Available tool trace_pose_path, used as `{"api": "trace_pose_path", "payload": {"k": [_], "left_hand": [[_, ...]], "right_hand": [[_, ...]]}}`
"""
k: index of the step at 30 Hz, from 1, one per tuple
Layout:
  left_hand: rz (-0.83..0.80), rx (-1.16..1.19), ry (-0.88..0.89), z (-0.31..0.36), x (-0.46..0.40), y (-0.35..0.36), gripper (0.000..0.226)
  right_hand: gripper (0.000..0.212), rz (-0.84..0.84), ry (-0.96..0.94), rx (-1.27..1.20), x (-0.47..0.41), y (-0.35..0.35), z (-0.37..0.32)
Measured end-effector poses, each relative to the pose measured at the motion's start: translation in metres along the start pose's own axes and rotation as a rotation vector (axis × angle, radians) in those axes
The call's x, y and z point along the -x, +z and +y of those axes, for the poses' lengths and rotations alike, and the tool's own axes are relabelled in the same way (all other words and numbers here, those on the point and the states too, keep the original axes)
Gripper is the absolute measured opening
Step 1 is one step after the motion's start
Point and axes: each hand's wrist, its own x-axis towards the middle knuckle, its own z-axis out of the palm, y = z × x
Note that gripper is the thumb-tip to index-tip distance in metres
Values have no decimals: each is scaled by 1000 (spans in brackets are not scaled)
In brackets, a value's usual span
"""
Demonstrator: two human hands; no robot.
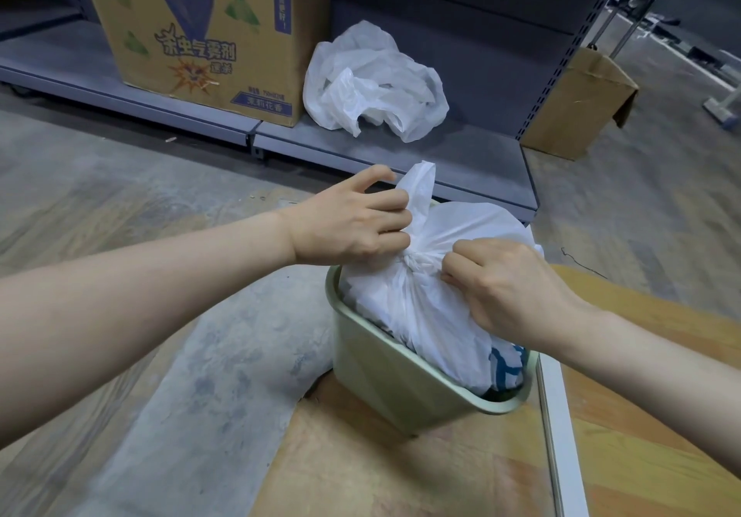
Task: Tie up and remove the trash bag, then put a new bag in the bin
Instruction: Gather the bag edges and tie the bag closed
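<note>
A dusty concrete floor runs up to a low grey shelf at the far side, which carries a printed cardboard box and, just right of it, a loose crumpled white bag, probably the new liner. Near the middle stands a pale green bin with the full trash bag still sitting inside it, its neck gathered into a knot above the rim. The left hand grips the upright tail of plastic on the left of the knot, fingers curled round it; the right hand pinches the plastic on the right. The step in hand looks like tightening the knot. To do it well, pull the two ends steadily apart and level, close to the knot, so the thin film cinches without tearing. Then lift straight up by the neck, since the bag fits snugly in the bin.
</note>
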Motion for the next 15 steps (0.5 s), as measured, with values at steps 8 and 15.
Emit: {"api": "trace_pose_path", "payload": {"k": [8,15], "left_hand": [[27,32,-12,1,-1,1,32],[-22,150,-359,-5,27,-5,32]], "right_hand": [[23,-34,47,-62,5,2,1],[38,76,292,-186,-3,-18,11]]}}
